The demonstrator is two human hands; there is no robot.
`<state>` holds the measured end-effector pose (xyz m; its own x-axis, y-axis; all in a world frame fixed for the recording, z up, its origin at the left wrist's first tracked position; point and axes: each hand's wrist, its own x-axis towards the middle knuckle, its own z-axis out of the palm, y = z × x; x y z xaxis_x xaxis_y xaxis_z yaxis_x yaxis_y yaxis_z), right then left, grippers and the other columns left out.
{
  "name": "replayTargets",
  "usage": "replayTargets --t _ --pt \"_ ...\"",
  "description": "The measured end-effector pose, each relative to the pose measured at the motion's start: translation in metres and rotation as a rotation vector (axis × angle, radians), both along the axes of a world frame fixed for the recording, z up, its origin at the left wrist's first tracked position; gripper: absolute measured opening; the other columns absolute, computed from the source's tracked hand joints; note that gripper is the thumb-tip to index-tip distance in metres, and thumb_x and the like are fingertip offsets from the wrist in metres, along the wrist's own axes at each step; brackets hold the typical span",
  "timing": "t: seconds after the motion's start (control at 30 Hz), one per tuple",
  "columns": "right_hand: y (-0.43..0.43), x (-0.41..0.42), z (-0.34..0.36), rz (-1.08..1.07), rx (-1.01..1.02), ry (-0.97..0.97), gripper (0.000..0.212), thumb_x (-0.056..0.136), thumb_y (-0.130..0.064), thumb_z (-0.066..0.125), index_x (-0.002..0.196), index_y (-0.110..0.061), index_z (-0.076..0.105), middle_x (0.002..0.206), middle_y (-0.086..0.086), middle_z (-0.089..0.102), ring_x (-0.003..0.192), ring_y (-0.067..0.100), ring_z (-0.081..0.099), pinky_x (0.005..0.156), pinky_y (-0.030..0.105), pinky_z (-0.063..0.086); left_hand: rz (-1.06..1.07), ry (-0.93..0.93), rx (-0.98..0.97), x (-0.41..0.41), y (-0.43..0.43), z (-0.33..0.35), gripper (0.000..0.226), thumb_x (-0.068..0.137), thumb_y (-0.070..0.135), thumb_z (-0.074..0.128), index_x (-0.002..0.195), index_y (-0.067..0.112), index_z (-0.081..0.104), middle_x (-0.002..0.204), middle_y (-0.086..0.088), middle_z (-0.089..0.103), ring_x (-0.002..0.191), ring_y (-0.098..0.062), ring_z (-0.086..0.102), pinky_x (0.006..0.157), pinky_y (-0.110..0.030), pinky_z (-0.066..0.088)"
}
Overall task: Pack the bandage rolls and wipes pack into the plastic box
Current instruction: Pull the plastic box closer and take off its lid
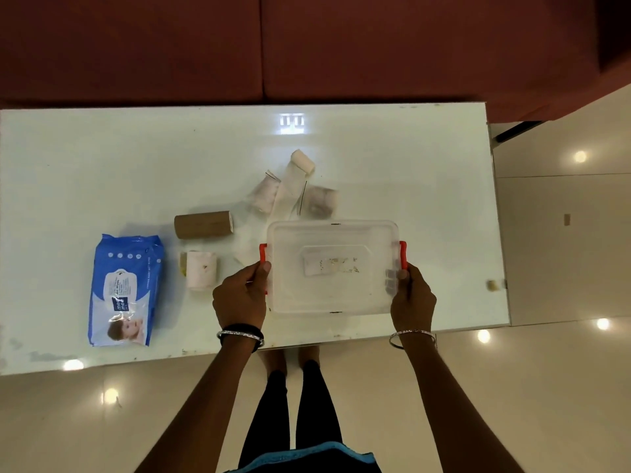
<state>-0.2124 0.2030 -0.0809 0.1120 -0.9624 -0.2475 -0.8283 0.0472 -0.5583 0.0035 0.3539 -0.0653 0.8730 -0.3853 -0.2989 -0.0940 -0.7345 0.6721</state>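
**Both hands on the lidded plastic box, supplies lying loose to its left and beyond**

The plastic box (333,268) is a translucent, round-cornered rectangle with a clear lid on and orange-red latches at both short ends. Through the lid only a pale label shows; whether anything lies inside cannot be told. It sits near the worktop's (102,165) front edge. The left hand (240,297) is curled around the box's left end, thumb on the lid beside the latch; the right hand (413,298) grips the right end the same way. Each wrist wears a thin metal bangle.

The worktop is glossy white, smooth and reflective. At 9 o'clock from the box lies the wipes pack (124,290), a soft blue-and-white plastic pouch, flat, well apart from the box. Between them are two cylinders: a brown bandage roll (204,224) on its side at about 10 o'clock, and a white bandage roll (201,269) just beside the left hand. At 12 o'clock, near the box's far edge, a cluster of pale bandage rolls (293,186) lies partly unwound, one crepe strip trailing towards the box.

Bare worktop stretches wide at the far left and along the back edge; to the right of the box a narrower strip stays free before the worktop's right edge. Shiny floor tiles (563,233) lie beyond.
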Motion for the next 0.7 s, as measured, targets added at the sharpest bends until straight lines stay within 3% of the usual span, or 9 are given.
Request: replayTargets --t 0.2,0.3,0.37,0.43,0.5,0.57,0.63,0.7 --pt "0.004 0.011 -0.005 0.002 -0.114 0.158 0.019 0.089 0.003 0.049 0.104 -0.001 0.060 0.079 0.020 0.070 0.068 0.042 0.063 0.060 0.034 0.042 0.029 -0.099 -0.006 -0.004 0.003 -0.010 0.028 0.094 0.028 0.059 0.085 0.008 0.076 0.059 -0.006 0.067 0.052 -0.018 0.056 0.050 -0.018 0.035" --pt "-0.002 0.008 -0.010 -0.070 -0.080 0.133 0.016 0.086 0.007 0.049 0.095 0.000 0.060 0.076 0.019 0.068 0.065 0.040 0.059 0.059 0.033 0.040 0.059 -0.030 0.010 0.003 0.005 -0.018 0.031 0.094 0.028 0.058 0.077 0.006 0.073 0.056 -0.003 0.061 0.050 -0.022 0.057 0.050 -0.026 0.045" --pt "-0.008 0.002 -0.016 -0.116 0.002 0.089 0.018 0.088 0.008 0.043 0.089 0.001 0.060 0.078 0.019 0.066 0.064 0.034 0.052 0.061 0.031 0.035 0.141 0.112 -0.052 0.008 0.004 -0.025 0.026 0.093 0.027 0.061 0.081 0.007 0.074 0.058 -0.001 0.063 0.052 -0.021 0.063 0.049 -0.028 0.055" --pt "-0.016 -0.004 -0.021 -0.146 0.125 0.042 0.021 0.091 0.006 0.039 0.086 0.003 0.060 0.079 0.021 0.064 0.068 0.029 0.050 0.064 0.031 0.035 0.215 0.246 -0.106 0.012 0.004 -0.031 0.020 0.092 0.024 0.064 0.088 0.009 0.075 0.062 0.004 0.064 0.055 -0.014 0.065 0.044 -0.021 0.056" --pt "-0.024 -0.009 -0.027 -0.216 0.312 -0.083 0.020 0.090 0.006 0.039 0.083 0.008 0.057 0.076 0.022 0.058 0.073 0.025 0.048 0.069 0.033 0.037 0.203 0.331 -0.124 0.016 0.007 -0.036 0.019 0.092 0.024 0.063 0.089 0.009 0.074 0.065 0.000 0.066 0.058 -0.015 0.066 0.044 -0.017 0.055" --pt "-0.027 -0.009 -0.027 -0.287 0.509 -0.233 0.017 0.087 0.011 0.042 0.086 0.012 0.058 0.072 0.015 0.055 0.073 0.024 0.046 0.066 0.032 0.040 0.187 0.421 -0.133 0.021 0.008 -0.041 0.023 0.092 0.025 0.062 0.092 0.005 0.074 0.071 -0.008 0.068 0.064 -0.022 0.068 0.049 -0.024 0.059" --pt "-0.031 -0.008 -0.023 -0.374 0.667 -0.315 0.021 0.087 0.010 0.048 0.093 0.003 0.067 0.067 0.010 0.061 0.066 0.023 0.052 0.054 0.022 0.046 0.182 0.502 -0.144 0.023 0.008 -0.045 0.025 0.093 0.024 0.061 0.097 0.003 0.073 0.077 -0.014 0.069 0.071 -0.027 0.070 0.054 -0.029 0.061" --pt "-0.037 -0.007 -0.017 -0.498 0.778 -0.328 0.016 0.087 0.001 0.055 0.090 -0.006 0.070 0.076 0.010 0.066 0.070 0.025 0.059 0.058 0.023 0.051 0.183 0.557 -0.138 0.024 0.007 -0.047 0.026 0.094 0.024 0.060 0.101 0.002 0.073 0.084 -0.016 0.071 0.076 -0.029 0.071 0.057 -0.032 0.062"
